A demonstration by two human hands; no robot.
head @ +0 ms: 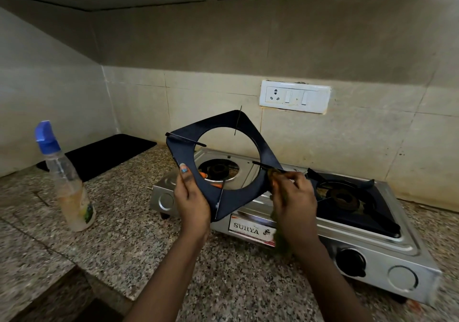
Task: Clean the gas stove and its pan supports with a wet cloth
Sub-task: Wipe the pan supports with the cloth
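In the head view, a prong of the lifted support [223, 158] is being wiped; the frame should be kept steady and the rubbing carried along each prong. Its left edge is gripped by the left hand [191, 197]. What seems a greenish cloth [279, 197] is pinched against the right prong by the right hand [293, 197]. The support is held above the stove [347, 244].

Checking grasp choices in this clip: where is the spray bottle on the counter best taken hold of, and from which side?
Grip the spray bottle around its clear middle, coming from its right side, the nearer to the hands. It stands upright with open counter around it; the blue cap looks uneven.
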